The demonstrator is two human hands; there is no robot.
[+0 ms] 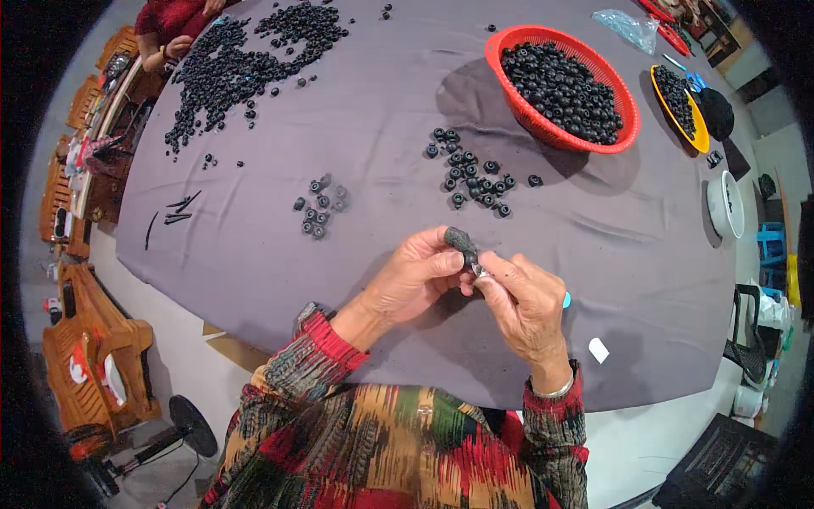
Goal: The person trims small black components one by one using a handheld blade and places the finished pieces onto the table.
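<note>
My left hand point(424, 267), a dark cover on one fingertip, pinches a small round black part point(471, 260) above the near side of the table. My right hand point(527, 305) is closed on a slim tool whose shiny tip point(480, 271) meets that part; a light-blue end point(567, 300) shows beyond the palm, and the fingers hide the rest. Just past my hands lies a loose group of black round parts point(475, 180), some with ring-shaped openings facing up. Left of it sits a smaller cluster of similar parts point(315, 208).
A red basket point(627, 127) full of black parts stands at the far right, with a yellow tray point(697, 136) and white bowl point(727, 205) beyond. Many parts point(220, 76) spread at far left near another person's hand point(178, 47). A white scrap point(599, 350) lies near my right wrist.
</note>
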